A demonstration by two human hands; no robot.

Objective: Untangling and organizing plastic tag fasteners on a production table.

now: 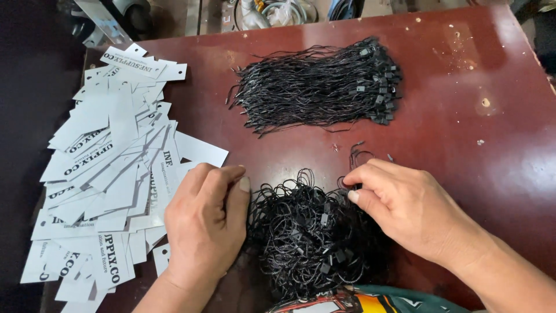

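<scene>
While nothing on the table [463, 64] serves as a container, I see three loose heaps on its dark red top. My left hand [202, 226] lies flat, palm down, fingers pressed together and slightly curled, its edge touching the near tangle [307, 237] of black looped cords and its heel overlapping the white tags [110, 174]. My right hand [405, 208] sits at the tangle's right side, thumb and forefinger pinching one cord [354, 159] whose loop trails up from the fingertips. The tangle lies between both hands, close to the near table edge, just above a bit of patterned cloth [370, 302] at the bottom of the view. A neater bundle [318, 87] of straight cords lies farther back, well apart from the hands. The tags fan out to the left, reaching the table's left edge. Bare wood opens to the right of my right hand and between the bundle and the tangle. Clutter [266, 13] sits beyond the far edge.
</scene>
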